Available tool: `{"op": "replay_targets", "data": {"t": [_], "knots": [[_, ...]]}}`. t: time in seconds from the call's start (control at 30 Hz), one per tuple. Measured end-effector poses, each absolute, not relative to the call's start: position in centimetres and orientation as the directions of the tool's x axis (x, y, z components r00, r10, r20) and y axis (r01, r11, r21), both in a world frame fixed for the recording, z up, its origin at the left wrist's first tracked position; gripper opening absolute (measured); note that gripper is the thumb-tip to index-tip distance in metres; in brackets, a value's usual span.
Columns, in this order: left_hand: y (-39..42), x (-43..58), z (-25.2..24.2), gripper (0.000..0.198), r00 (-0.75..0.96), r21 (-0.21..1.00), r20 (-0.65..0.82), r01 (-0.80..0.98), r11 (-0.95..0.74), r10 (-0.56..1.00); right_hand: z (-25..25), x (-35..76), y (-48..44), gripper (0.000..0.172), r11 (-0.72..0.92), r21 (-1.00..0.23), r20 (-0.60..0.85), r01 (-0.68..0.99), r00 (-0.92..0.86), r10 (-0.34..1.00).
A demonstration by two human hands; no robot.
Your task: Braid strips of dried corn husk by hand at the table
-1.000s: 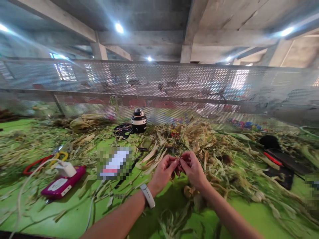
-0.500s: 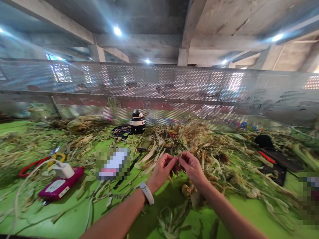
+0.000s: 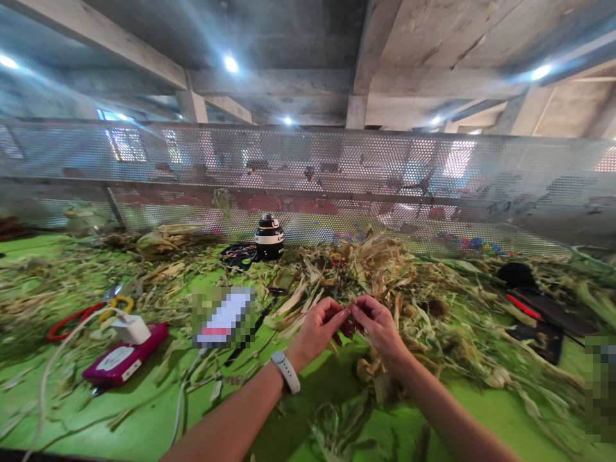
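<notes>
My left hand (image 3: 321,327), with a white band (image 3: 285,372) on its wrist, is closed in a pinch above the green table. Fingertip to fingertip with it, my right hand (image 3: 376,326) is pinched too. Whatever lies between the fingers is too small to make out. Dry corn husks (image 3: 380,256) are heaped just beyond both hands. Beneath my right wrist sits a curled brown husk piece (image 3: 368,369), and a pale green bundle of husk strips (image 3: 339,430) lies nearer to me.
Left of my hands lie a blurred phone (image 3: 224,319) on a cable, a magenta power strip (image 3: 126,356) with a white plug (image 3: 131,329), and scissors (image 3: 81,319). A black bottle (image 3: 269,237) stands before the perforated metal screen (image 3: 308,154). Dark items (image 3: 543,308) lie at right.
Both hands keep their pinch, fingertips together, with only slight finger movement. The whole view has shifted a little, so things appear slightly further right.
</notes>
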State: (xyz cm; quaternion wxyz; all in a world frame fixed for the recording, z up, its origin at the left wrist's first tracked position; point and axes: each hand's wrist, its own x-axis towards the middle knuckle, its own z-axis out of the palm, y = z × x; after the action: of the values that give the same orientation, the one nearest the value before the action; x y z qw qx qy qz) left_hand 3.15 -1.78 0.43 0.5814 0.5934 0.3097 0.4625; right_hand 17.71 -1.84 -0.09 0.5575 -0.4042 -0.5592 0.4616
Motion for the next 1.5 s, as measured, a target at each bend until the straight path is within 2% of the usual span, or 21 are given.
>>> {"op": "replay_targets", "data": {"t": [0.27,0.6,0.87,1.03,1.2,1.33,1.43,1.5], "knots": [[-1.5,3.0,0.1,0.034,0.433,0.977,0.136,-0.208,-0.048,0.891,1.0,17.5,-2.3,0.037,0.183,-0.970,0.199,-0.158,-0.090,0.976],[-1.5,2.8,0.0,0.030,0.402,0.976,0.131,-0.215,-0.046,0.906,1.6,17.6,-2.5,0.038,0.159,-0.980,0.174,-0.121,-0.125,0.977],[-1.2,3.0,-0.1,0.036,0.400,0.976,0.137,-0.212,-0.054,0.906,0.8,17.5,-2.0,0.037,0.258,-0.965,0.262,-0.055,-0.078,0.962],[-1.4,2.9,0.1,0.037,0.409,0.990,0.117,-0.116,-0.076,0.905,0.7,17.6,-2.0,0.035,0.267,-0.964,0.267,-0.016,-0.088,0.960],[-1.6,3.2,0.2,0.037,0.437,0.988,0.124,-0.138,-0.069,0.891,0.9,17.6,-2.1,0.035,0.263,-0.965,0.264,-0.017,-0.079,0.961],[-1.5,3.4,0.1,0.038,0.389,0.983,0.134,-0.168,-0.073,0.911,0.8,17.6,-2.1,0.032,0.359,-0.933,0.359,0.024,-0.007,0.933],[-1.6,3.4,0.4,0.042,0.347,0.973,0.085,-0.230,-0.003,0.934,0.8,17.9,-2.1,0.025,0.489,-0.851,0.504,0.194,0.037,0.863],[-1.7,3.3,0.6,0.042,0.328,0.961,0.051,-0.274,0.043,0.943,0.9,18.0,-2.3,0.020,0.558,-0.755,0.593,0.345,-0.003,0.805]]}}
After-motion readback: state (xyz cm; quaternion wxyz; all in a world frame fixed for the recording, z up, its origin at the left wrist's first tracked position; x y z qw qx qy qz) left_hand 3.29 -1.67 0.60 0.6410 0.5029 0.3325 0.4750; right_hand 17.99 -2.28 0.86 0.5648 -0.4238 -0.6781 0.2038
